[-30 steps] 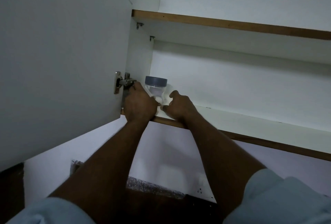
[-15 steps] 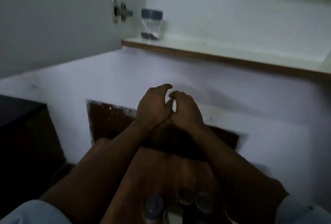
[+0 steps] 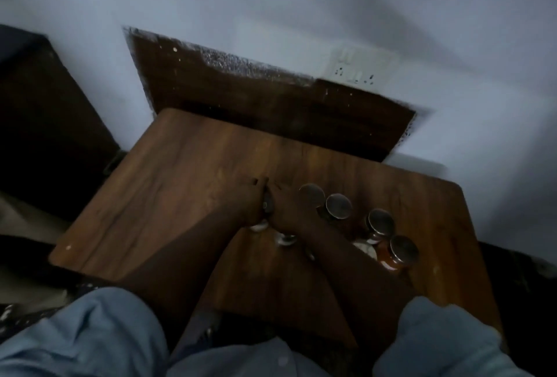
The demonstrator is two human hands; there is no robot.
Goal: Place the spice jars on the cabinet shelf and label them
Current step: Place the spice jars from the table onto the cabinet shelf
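Wooden table (image 3: pixel 187 183) again: both hands are back down among the jars for the next one.
A second ago they were setting a grey-lidded jar on the cabinet shelf. That shelf is now out of sight, so one jar looks placed and the next fetch is starting. The left hand (image 3: pixel 245 208) and right hand (image 3: pixel 291 214) are pressed close, fingers curled round a spice jar (image 3: pixel 267 205) between them, near the table's middle and just left of the other jars (image 3: pixel 339 206). It is mostly hidden and blurred. What shows of its lid faces up, so I'd judge its long axis upright, like its neighbours.
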